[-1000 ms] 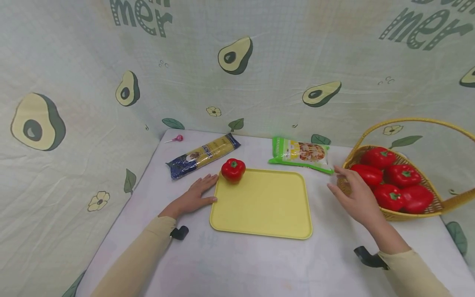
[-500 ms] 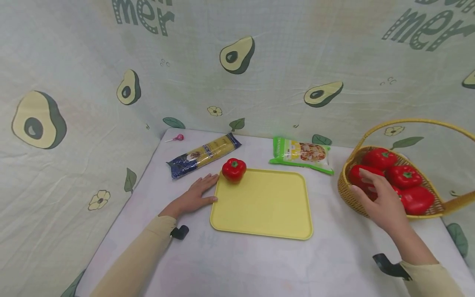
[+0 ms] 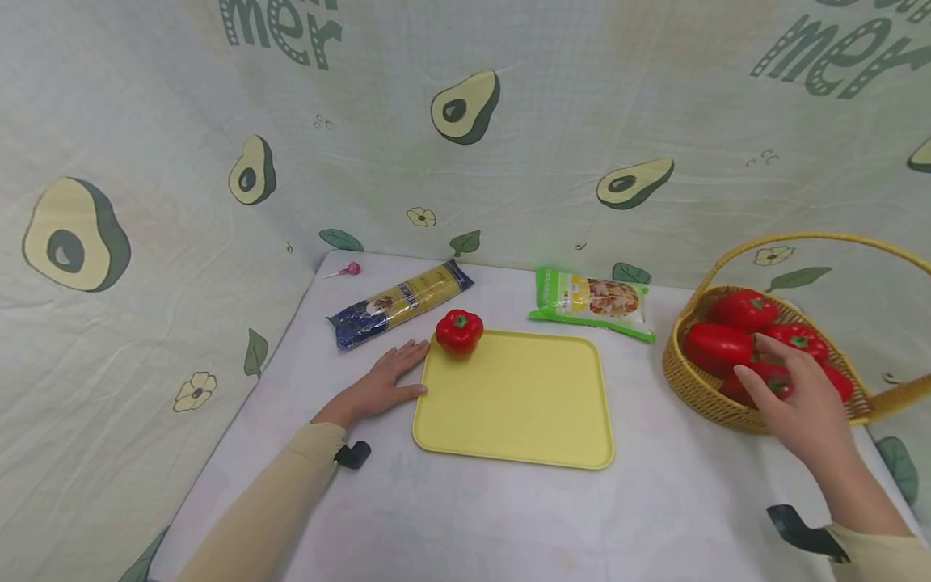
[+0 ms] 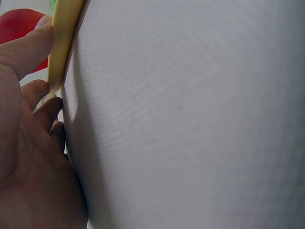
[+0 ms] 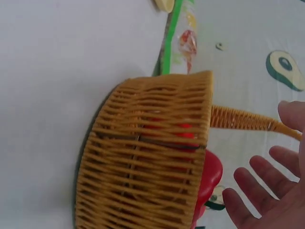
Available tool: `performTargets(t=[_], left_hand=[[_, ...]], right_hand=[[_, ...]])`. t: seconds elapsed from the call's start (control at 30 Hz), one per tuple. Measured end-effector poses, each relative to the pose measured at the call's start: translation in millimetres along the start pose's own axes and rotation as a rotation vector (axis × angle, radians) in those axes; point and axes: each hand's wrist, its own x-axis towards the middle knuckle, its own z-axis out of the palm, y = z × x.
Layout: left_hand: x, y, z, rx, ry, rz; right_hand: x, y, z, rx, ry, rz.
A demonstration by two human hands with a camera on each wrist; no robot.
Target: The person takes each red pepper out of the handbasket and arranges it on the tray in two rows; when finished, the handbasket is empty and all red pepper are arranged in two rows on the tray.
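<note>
Moved farther right, the right hand (image 3: pixel 807 400) hung over the basket (image 3: pixel 684 388), fingers parted, holding nothing, the red peppers (image 3: pixel 716 346) below apparently within reach. The left hand (image 3: pixel 374 385) lay spread at the edge of the yellow tray (image 3: pixel 516 404), a lone pepper (image 3: pixel 458 333) just beyond its fingertips.

In the head view, the right hand (image 3: pixel 810 412) partly hides red peppers (image 3: pixel 773 374) between three and four o'clock. The basket handle (image 3: pixel 815 237) is cut off at three.

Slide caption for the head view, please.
Left hand at the edge of a yellow tray, right hand over a wicker basket of red peppers.
</note>
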Motion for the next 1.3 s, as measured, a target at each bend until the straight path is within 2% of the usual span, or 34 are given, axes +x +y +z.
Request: performTargets(t=[0.4, 0.73, 1.07, 1.3], left_hand=[[-0.5, -1.3, 0.1, -0.002, 0.007, 0.023], [-0.8, -0.5, 0.0, -0.003, 0.004, 0.016], [0.2, -2.2, 0.5, 0.005, 0.003, 0.010], [1.1, -3.8, 1.8, 0.008, 0.000, 0.008]], right_hand=[[-0.1, 19.3, -2.7, -0.047, 0.027, 0.030], [2.5, 37.0, -3.2, -0.109, -0.072, 0.125], [5.6, 49.2, -2.1, -0.099, -0.150, 0.177], [5.4, 48.2, -0.4, -0.087, -0.160, 0.134]])
